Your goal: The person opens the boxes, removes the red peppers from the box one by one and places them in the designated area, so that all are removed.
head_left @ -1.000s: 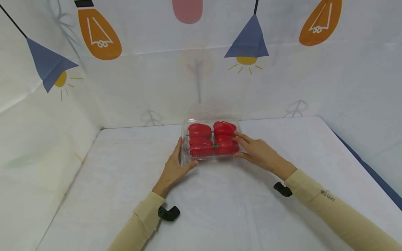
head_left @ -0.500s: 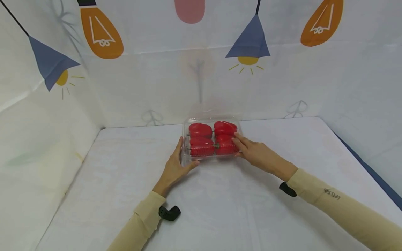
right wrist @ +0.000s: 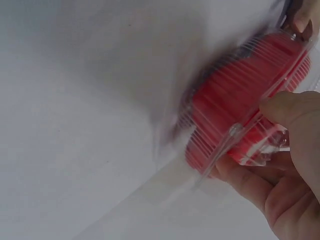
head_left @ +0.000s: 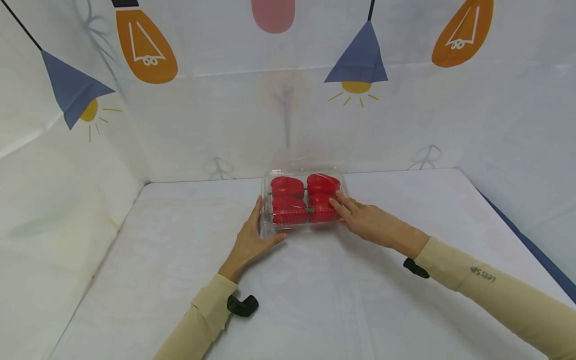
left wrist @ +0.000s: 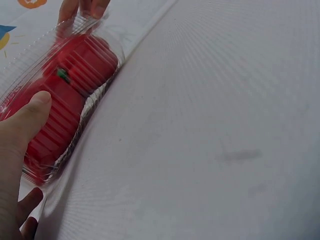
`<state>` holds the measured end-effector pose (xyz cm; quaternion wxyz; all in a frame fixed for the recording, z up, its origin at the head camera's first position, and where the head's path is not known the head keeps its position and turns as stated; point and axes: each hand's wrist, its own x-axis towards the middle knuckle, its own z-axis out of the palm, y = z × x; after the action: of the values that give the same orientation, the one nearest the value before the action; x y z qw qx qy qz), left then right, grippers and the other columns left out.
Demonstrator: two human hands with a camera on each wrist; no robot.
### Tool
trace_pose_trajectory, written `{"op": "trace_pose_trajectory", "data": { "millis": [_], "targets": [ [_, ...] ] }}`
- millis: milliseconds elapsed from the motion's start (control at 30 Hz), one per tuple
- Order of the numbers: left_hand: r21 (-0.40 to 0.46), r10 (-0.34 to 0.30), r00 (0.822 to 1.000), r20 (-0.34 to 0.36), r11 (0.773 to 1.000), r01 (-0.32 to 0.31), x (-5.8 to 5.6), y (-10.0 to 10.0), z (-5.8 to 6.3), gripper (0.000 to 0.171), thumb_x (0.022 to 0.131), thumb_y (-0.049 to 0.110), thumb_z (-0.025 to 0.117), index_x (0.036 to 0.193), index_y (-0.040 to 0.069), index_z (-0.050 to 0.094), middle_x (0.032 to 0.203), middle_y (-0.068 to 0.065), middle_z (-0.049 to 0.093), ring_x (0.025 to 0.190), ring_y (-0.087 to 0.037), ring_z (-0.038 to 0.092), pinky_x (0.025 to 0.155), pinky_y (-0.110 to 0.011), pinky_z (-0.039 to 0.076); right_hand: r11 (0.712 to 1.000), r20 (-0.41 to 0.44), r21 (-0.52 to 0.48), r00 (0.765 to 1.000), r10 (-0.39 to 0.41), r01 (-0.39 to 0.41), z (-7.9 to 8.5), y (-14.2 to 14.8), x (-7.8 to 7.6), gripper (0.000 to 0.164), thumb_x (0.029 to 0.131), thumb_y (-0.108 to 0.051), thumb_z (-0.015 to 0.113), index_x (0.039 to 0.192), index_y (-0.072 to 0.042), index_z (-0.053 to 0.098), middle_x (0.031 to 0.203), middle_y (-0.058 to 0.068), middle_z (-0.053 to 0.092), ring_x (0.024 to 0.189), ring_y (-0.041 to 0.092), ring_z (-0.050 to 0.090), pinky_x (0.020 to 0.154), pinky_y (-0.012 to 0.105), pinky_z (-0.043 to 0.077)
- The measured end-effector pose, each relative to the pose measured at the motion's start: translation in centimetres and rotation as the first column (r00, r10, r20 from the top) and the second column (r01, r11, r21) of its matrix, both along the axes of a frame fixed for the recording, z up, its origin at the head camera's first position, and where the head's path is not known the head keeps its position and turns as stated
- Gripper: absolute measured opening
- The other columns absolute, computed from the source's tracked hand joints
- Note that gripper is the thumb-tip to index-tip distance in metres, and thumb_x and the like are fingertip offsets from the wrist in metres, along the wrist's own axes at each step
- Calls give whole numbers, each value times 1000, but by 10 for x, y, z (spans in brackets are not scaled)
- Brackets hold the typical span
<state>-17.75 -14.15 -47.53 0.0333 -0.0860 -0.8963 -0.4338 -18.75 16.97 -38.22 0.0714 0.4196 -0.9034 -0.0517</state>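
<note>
Several red bell peppers (head_left: 287,187) lie inside a clear plastic clamshell box (head_left: 266,231) at the back middle of the table. My left hand (head_left: 249,241) holds the box at its near left corner, fingers along the side and thumb at the front. In the left wrist view its thumb (left wrist: 40,102) overlaps the ribbed front wall, and a green stem shows between the peppers (left wrist: 90,62). My right hand (head_left: 372,223) pinches the right edge. In the right wrist view the right hand (right wrist: 300,132) has its thumb across from the fingers, with the rim between them.
A white cloth covers the table (head_left: 315,300). Right behind the box rises a white fabric wall (head_left: 202,115) printed with lamps and bulbs; more fabric stands at both sides. Dark wrist devices hang below the beige sleeves (head_left: 477,280).
My right hand's fingers have slid slightly left over the box's right edge, and its thumb has gone out of sight in the head view. The left hand and the box stay nearly still.
</note>
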Motion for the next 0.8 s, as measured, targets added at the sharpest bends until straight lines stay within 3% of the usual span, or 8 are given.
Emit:
{"op": "trace_pose_trajectory", "data": {
  "millis": [233,433,633,800],
  "targets": [
    [-5,5,1000,0,1000,-5,0,0,0,111,70,60,73,151,36,1,157,6,19,144,-22,25,111,-52,31,993,-42,115,999,-1,6,6,-5,1,67,81,-10,73,138,5,40,139,26,46,109,38,62,73,35,57],
    [-13,2,1000,2,1000,-2,0,1,0,111,70,58,74,151,35,1,158,3,19,144,-24,24,110,-54,31,995,-113,92,993,-15,25,1,-9,5,69,78,-6,76,136,5,41,136,27,49,103,39,64,68,36,58],
    [-21,-7,1000,-17,1000,6,0,0,1,109,73,57,72,152,32,2,157,0,21,143,-25,26,109,-54,32,999,-230,51,973,-5,17,-8,-10,9,67,76,-5,77,133,6,44,134,28,50,96,39,66,66,38,58],
    [-24,-8,1000,-19,1000,8,0,-1,0,100,78,57,66,151,34,1,156,-4,24,142,-26,28,110,-53,31,999,-264,36,964,-28,39,-12,-12,11,67,75,-6,78,133,5,45,134,27,50,96,38,67,64,38,58]
  ]
}}
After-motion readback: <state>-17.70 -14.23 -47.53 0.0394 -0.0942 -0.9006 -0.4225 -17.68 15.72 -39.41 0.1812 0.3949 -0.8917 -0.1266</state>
